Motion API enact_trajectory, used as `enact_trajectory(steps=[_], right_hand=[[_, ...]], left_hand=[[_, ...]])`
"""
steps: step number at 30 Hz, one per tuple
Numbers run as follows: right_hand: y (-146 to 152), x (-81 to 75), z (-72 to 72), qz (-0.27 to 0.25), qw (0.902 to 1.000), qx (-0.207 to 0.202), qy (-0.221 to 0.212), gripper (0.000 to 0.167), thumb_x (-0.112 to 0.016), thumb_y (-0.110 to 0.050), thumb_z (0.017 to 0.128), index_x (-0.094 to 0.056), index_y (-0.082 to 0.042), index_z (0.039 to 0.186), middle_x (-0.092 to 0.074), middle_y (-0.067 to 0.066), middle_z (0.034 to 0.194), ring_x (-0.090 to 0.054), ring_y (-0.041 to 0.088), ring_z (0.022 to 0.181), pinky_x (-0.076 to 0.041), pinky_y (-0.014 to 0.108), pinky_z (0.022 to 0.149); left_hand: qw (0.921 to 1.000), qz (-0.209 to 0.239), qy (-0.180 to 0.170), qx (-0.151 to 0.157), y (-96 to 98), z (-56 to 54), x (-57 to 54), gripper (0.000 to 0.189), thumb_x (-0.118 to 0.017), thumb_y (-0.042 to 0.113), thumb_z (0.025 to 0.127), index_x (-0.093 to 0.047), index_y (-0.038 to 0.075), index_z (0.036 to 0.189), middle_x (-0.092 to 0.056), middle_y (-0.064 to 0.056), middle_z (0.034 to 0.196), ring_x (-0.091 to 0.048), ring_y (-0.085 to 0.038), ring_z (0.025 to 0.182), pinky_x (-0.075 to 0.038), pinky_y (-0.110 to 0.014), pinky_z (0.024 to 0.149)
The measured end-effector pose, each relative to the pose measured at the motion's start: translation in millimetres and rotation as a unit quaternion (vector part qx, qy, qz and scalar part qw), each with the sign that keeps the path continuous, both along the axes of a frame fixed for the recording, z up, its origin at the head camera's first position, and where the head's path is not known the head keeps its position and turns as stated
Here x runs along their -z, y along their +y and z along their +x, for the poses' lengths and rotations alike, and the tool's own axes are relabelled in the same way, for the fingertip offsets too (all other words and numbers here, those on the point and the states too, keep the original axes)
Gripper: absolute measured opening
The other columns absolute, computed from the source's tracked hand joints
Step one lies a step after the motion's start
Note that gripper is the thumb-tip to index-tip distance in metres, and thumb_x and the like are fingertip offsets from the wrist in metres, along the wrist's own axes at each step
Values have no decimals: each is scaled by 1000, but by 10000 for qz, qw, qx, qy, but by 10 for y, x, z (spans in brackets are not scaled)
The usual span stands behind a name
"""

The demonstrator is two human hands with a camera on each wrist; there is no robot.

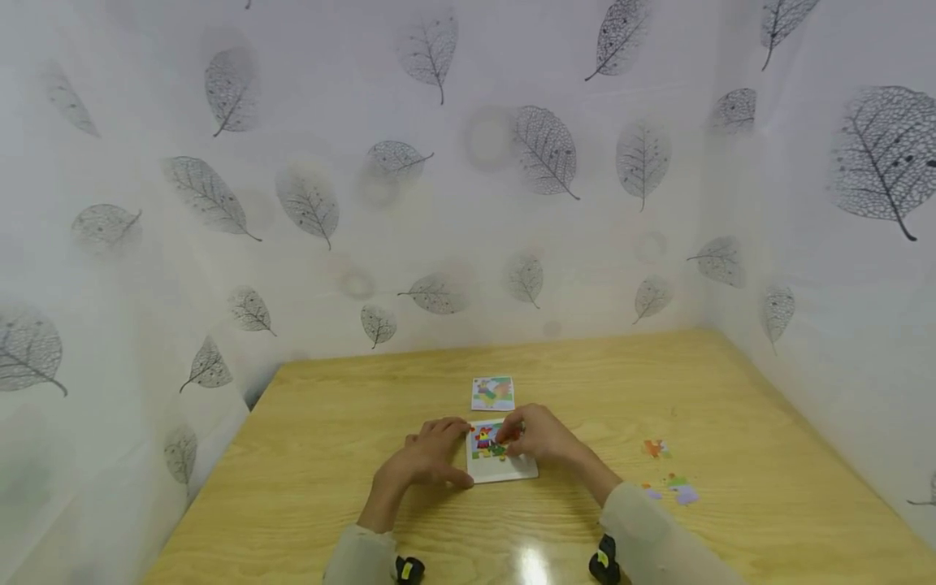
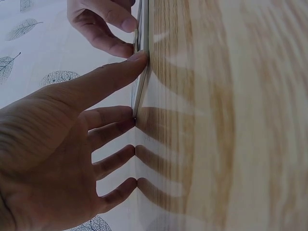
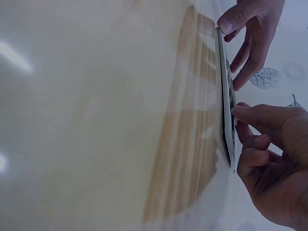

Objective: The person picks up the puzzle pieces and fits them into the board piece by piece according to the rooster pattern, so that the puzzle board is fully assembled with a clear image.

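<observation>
A small square jigsaw puzzle in a white tray (image 1: 504, 471) lies on the wooden table, its upper part filled with a colourful picture. My left hand (image 1: 427, 457) spans the tray's left side, thumb on the near corner and forefinger by the far one. In the left wrist view the fingers of the left hand (image 2: 57, 144) are spread, their tips on the table. Over the picture's right part, my right hand (image 1: 543, 435) has its thumb and forefinger bent together at a puzzle piece, mostly hidden by the fingers. The right wrist view shows the right hand (image 3: 279, 159) low over the tray.
Behind the tray lies a square picture card (image 1: 493, 393). Several loose puzzle pieces (image 1: 683, 491) are on the table at the right, with an orange and white piece (image 1: 656, 448) farther back. Leaf-patterned curtains (image 1: 468, 203) stand around the table (image 1: 329, 422).
</observation>
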State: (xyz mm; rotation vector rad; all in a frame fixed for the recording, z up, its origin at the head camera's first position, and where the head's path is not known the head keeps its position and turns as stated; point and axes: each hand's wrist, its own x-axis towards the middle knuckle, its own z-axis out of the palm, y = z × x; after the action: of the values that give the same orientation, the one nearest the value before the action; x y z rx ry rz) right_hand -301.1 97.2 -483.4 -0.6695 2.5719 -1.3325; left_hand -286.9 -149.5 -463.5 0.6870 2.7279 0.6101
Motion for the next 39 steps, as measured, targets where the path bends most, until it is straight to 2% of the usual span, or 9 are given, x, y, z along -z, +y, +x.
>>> enact_trajectory(steps=[4,8,14,21,30,32,34,36,39], right_hand=[[-16,8,-6,1,9998,-142,157,15,-80,6,82,-77,-2,94,-74,5,99,-61,21,93,-56,43,84],[-29,-3,-5,36,9995,-194,228,15,-80,6,81,-77,-2,94,-75,6,99,-62,21,91,-56,40,81],[-44,-15,0,108,9995,-144,246,15,-80,6,81,-77,-2,93,-74,7,98,-59,20,88,-53,34,77],[-54,-25,37,74,9999,24,132,16,-79,7,80,-77,-2,93,-68,8,103,-58,24,92,-51,35,78],[6,-78,90,230,9996,-141,113,11,-77,0,88,-78,-3,98,-71,8,106,-61,25,98,-54,41,83],[71,-97,96,173,9996,-207,95,12,-75,-2,91,-77,-3,103,-73,10,107,-62,22,93,-54,36,78],[156,-114,98,32,9997,-230,-46,14,-71,-4,95,-76,-3,108,-72,11,110,-57,16,75,-50,28,64],[259,-128,105,-135,9995,-187,-235,16,-68,-6,98,-74,-3,113,-71,13,113,-47,11,58,-43,22,51],[427,-158,127,-273,9985,-97,-455,20,-64,-8,101,-72,-2,119,-68,16,117,-33,7,44,-35,19,42]], left_hand=[[10000,6,10,-9,1,0,6,83,-89,37,79,-51,9,148,-43,-15,159,-36,-44,145,-29,-79,109],[10000,15,26,0,3,-3,9,83,-89,37,79,-52,9,148,-44,-15,158,-37,-45,144,-30,-79,108],[10000,27,24,12,2,-13,-5,83,-89,36,79,-51,9,148,-44,-15,158,-37,-45,144,-30,-78,107],[10000,3,32,-4,-3,-8,-7,83,-90,36,79,-52,8,147,-44,-15,158,-37,-45,144,-31,-78,108],[10000,0,-6,-54,-8,-3,35,84,-89,37,79,-51,9,148,-44,-15,158,-36,-44,145,-30,-78,108],[10000,12,-2,-50,-6,3,34,84,-89,36,79,-52,9,148,-44,-15,158,-36,-44,145,-30,-78,108],[10000,26,-2,-51,-6,5,29,84,-89,36,79,-51,9,148,-44,-15,158,-36,-44,145,-30,-78,109],[10000,20,14,-40,-5,4,21,84,-89,36,79,-51,9,149,-44,-15,158,-36,-44,145,-30,-77,109],[10000,11,20,-12,-5,8,3,84,-89,36,80,-51,9,149,-43,-15,159,-35,-45,145,-29,-77,110]])
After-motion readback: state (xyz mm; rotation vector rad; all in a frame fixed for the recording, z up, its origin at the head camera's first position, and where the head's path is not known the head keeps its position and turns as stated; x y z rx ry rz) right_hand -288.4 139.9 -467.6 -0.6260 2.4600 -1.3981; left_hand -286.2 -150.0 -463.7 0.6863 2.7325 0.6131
